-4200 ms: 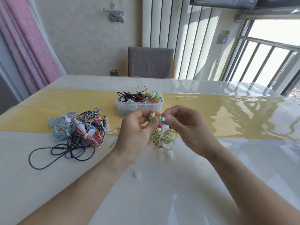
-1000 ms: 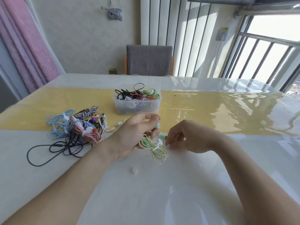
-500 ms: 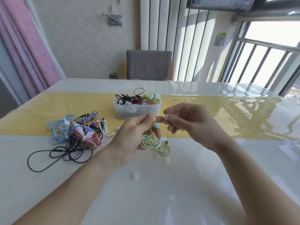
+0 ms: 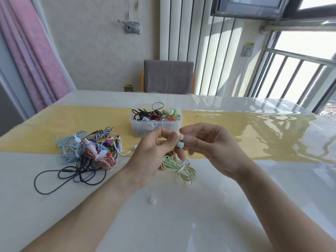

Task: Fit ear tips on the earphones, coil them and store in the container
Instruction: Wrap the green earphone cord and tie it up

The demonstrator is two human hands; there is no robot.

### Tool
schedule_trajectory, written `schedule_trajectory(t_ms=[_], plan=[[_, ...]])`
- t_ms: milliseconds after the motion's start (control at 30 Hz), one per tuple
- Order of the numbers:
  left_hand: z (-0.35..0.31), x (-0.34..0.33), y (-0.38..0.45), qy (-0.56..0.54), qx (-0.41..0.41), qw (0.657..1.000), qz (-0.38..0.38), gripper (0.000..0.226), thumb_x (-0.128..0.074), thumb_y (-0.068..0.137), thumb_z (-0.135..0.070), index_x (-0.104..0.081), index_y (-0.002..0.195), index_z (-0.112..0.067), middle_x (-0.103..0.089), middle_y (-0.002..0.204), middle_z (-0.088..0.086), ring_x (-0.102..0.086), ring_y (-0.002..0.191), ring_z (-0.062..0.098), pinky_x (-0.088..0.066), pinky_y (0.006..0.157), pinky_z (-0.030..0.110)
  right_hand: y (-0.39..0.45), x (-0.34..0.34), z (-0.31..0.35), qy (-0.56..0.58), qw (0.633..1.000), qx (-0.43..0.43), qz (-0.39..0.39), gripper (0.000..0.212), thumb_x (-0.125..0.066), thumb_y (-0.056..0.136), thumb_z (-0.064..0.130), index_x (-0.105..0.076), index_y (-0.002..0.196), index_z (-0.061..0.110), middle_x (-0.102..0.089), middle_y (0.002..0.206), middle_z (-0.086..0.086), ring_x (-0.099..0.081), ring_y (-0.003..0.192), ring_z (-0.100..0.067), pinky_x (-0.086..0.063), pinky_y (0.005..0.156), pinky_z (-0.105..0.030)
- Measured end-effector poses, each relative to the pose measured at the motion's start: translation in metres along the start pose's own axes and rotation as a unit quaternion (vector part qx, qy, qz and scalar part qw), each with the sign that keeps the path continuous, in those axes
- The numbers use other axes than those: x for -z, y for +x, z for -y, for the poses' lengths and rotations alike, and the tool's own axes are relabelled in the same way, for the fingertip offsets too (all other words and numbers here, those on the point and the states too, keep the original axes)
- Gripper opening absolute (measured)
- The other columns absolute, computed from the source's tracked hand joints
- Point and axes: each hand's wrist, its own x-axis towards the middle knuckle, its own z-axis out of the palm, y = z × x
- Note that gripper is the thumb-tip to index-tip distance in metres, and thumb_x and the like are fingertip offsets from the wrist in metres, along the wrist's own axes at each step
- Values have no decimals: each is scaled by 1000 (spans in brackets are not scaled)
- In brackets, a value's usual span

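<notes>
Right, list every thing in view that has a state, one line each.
left hand: curled, gripping the green-yellow earphones.
right hand: pinching a white ear tip.
white ear tip: held just above the earbud, not seated.
green-yellow earphones: coiled, tied, hanging from the hand.
container: open, lidless, holding coiled earphones.
loose ear tip: lying alone on the table.
earphone pile: tangled, outside the container.
</notes>
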Motion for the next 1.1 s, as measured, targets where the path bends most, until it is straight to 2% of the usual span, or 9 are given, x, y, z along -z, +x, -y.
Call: schedule_trajectory(t_ms=[133, 233, 400, 533, 767, 867, 967, 1033, 1100], plan=[[2, 1, 1, -3, -21, 1000, 11, 24, -67, 84, -38, -54, 75, -21, -66, 65, 10, -57, 57, 21, -41, 62, 31, -1, 2, 2, 17, 999, -17, 25, 28, -76, 76, 19, -73, 96, -1, -70, 79, -20, -63, 69, -22, -50, 66, -27], [5, 2, 2, 2, -40, 999, 14, 23, -64, 87, -32, -50, 77, -16, -66, 64, 12, -56, 58, 24, -38, 67, 38, -2, 1, 2, 18, 999, -25, 36, 25, -76, 76, 20, -77, 95, 3, -71, 79, -20, -64, 71, -23, -51, 68, -28], [4, 0, 1, 29, -70, 997, 25, 21, -58, 85, -23, -44, 79, -9, -66, 61, 12, -63, 57, 20, -47, 62, 22, -2, 5, 0, -3, 999, -32, 33, 24, -76, 75, 19, -78, 93, 4, -74, 83, -18, -65, 74, -26, -53, 72, -30], [6, -1, 1, 34, -77, 996, 30, 20, -57, 86, -20, -43, 79, -8, -66, 61, 13, -63, 57, 20, -48, 61, 20, -2, 3, -2, -4, 999, -36, 40, 19, -76, 78, 17, -79, 93, 6, -73, 85, -25, -63, 77, -30, -53, 77, -36], [8, -1, 1, 43, -93, 994, 22, 22, -58, 84, -19, -40, 79, -7, -66, 59, 11, -64, 55, 20, -48, 60, 19, 0, 1, -5, -16, 999, -22, 30, 35, -87, 68, 40, -80, 90, 12, -75, 88, -23, -64, 77, -28, -55, 76, -36], [9, 0, 1, 47, -93, 994, 20, 22, -58, 85, -20, -40, 79, -8, -68, 62, 12, -64, 56, 20, -48, 62, 19, -2, 0, -2, -63, 998, 3, 0, 19, -82, 74, 26, -79, 86, 11, -77, 84, -14, -66, 72, -25, -56, 73, -36], [9, -1, 2, 52, -83, 995, 4, 20, -59, 86, -21, -44, 78, -9, -68, 64, 14, -64, 58, 20, -47, 62, 19, -3, -2, 0, -151, 987, 51, -36, 7, -80, 78, 15, -75, 83, 12, -75, 76, -3, -66, 64, -19, -54, 65, -29], [10, -1, 3, 47, -75, 996, -14, 19, -61, 83, -25, -48, 77, -12, -69, 66, 14, -63, 58, 19, -46, 62, 23, -3, -6, -1, -198, 975, 77, -61, 7, -79, 83, 8, -75, 81, 14, -74, 73, 0, -67, 64, -17, -55, 64, -27], [11, -1, 4, 36, -65, 997, -31, 16, -62, 81, -28, -52, 73, -19, -68, 66, 13, -59, 60, 22, -44, 61, 29, -3, -10, -3, -231, 964, 98, -89, 9, -77, 86, 6, -75, 83, 15, -75, 74, 0, -71, 69, -18, -59, 69, -32]])
